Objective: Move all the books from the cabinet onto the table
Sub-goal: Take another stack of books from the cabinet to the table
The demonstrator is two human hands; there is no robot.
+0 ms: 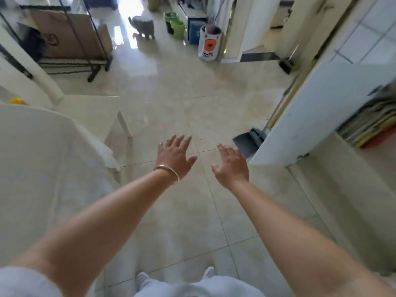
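Both hands reach forward empty over the tiled floor, the left hand (174,156) and right hand (232,166) with fingers spread. Stacked, colourful, flat books (370,123) lie inside the white cabinet (317,116) at right, behind its open door; the white-clothed table (42,168) stands left. Grabbing too many at once risks spilling the stack.

Illumination is bright daylight, entering from beyond the grey cat (144,26) at the top of the view. The glossy floor tiles (162,99) around the cat carry blown-out glare. Shadows are soft. Wide-angle distortion bends straight lines toward the frame edges. Motion blur softens the whole picture, strongest far from the cat.
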